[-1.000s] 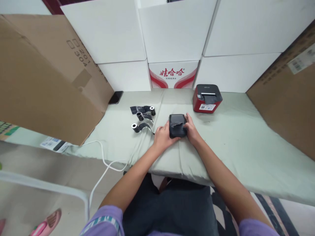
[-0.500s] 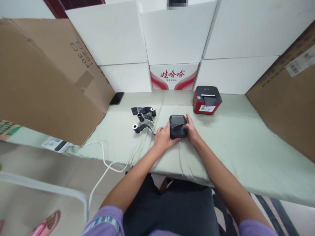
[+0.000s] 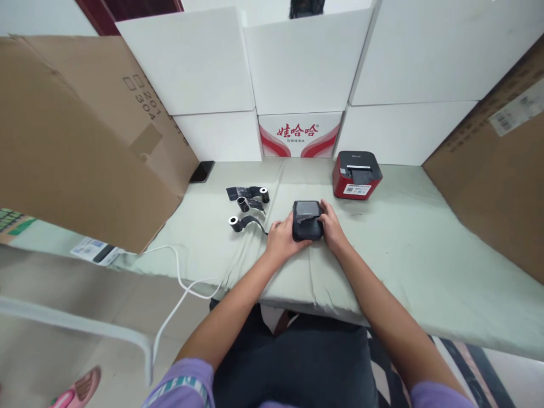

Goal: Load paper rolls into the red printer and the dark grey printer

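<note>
A small black printer (image 3: 306, 219) rests on the pale green cloth-covered table (image 3: 403, 249). My left hand (image 3: 282, 240) grips its left side, fingers curled against the casing. My right hand (image 3: 331, 226) holds the right side, with fingers wrapped over the top edge. Several small black paper rolls with loose tails (image 3: 247, 207) lie just left of my left hand. A red and black printer (image 3: 356, 174) stands behind and to the right of the black one.
White boxes (image 3: 297, 62) wall the back, one with red print (image 3: 299, 134). Brown cartons lean at the left (image 3: 80, 136) and right (image 3: 497, 158). A dark phone (image 3: 201, 170) lies at the back left. A white cable (image 3: 178, 289) hangs off the table's front edge.
Both hands stay on the black printer with barely any shift. The view has tilted slightly.
</note>
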The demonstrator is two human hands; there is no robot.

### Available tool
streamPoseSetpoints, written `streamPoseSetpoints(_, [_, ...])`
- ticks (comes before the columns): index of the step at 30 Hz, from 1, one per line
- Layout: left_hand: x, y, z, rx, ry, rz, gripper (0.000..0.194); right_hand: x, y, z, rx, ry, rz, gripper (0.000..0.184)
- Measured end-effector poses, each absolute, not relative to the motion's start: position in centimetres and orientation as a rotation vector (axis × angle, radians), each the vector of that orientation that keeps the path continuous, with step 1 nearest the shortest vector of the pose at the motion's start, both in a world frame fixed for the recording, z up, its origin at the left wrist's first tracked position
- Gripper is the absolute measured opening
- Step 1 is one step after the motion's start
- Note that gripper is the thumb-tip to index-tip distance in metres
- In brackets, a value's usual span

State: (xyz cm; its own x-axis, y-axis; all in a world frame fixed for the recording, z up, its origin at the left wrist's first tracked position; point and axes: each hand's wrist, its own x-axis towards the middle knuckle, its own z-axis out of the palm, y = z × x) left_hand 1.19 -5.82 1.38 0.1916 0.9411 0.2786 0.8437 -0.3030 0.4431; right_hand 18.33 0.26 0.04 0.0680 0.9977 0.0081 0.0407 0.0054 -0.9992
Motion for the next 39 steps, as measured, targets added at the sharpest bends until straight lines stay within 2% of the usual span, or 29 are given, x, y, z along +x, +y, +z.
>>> streamPoseSetpoints(7, [1.1,-5.7,1.5,2.255,1.647,0.834,0.103,18.7,0.4,1.1,-1.23,-1.11,0.966,0.046])
streamPoseSetpoints(13, [1.0,-5.5,1.4,2.25,1.592,0.841,0.106,19.4,2.4,1.9,-1.305,-1.396,0.646,0.032])
streamPoseSetpoints(19, [0.9,-5.3,1.4,2.238,1.606,0.795,0.105,21.0,4.7,4.1,-1.577,-1.97,0.521,0.02])
streamPoseSetpoints(27, [0.7,-5.3,2.1,2.193,1.577,0.786,0.104,20.0,4.7,6.3,-1.803,-2.24,0.452,0.028])
streamPoseSetpoints(31, [0.8,-5.3,2.0,2.18,1.57,0.816,0.104,20.7,3.6,7.9,-1.619,-2.048,0.391,0.03])
streamPoseSetpoints(35, [0.8,-5.1,2.1,2.182,1.567,0.816,0.094,20.8,2.0,11.3,-1.426,-1.827,0.383,0.028])
streamPoseSetpoints(39, [0.9,-5.0,2.2,2.175,1.554,0.838,0.104,17.9,1.0,13.9,-1.333,-1.712,0.54,0.03])
